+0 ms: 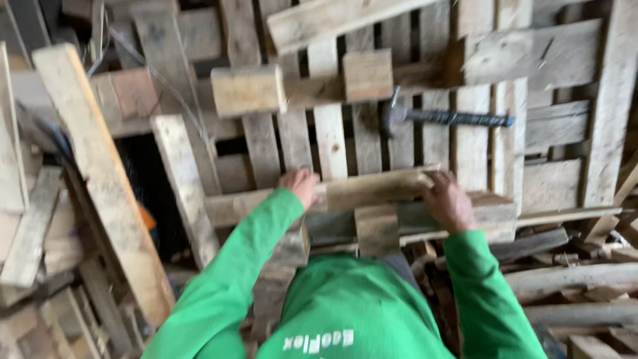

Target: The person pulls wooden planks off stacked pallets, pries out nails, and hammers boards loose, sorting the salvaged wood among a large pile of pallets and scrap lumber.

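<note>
1. Head view, hands: both hands on one short wooden board [372, 188] lying crosswise w/ a slight tilt, right end a bit higher. Left hand [299, 185] grips the board's left end, fingers curled over the top edge. Right hand [448, 203] clasps the right end, fingers wrapped over it. Both arms in bright green sleeves [246, 266].

2. Head view, where the board sits: on top of a pallet [332, 133] of pale slats, at the pallet's near edge, just in front of the person's chest. Right under the board, a square wood block [377, 229], touching or nearly so; can't tell exactly, pic is blurred.

3. Head view, on the pallet: a hammer [445, 118] w/ dark handle lies flat across the slats, head to the left, well apart from both hands, beyond the board. Two chunky blocks [247, 90] further back, near the pallet's far rail.

4. Head view, surroundings: a long plank [100, 173] leans diagonally at left. Loose scrap timber [578, 286] piled at lower right, more offcuts at lower left. Dark gap [149, 193] betw. the leaning plank and the pallet.
</note>
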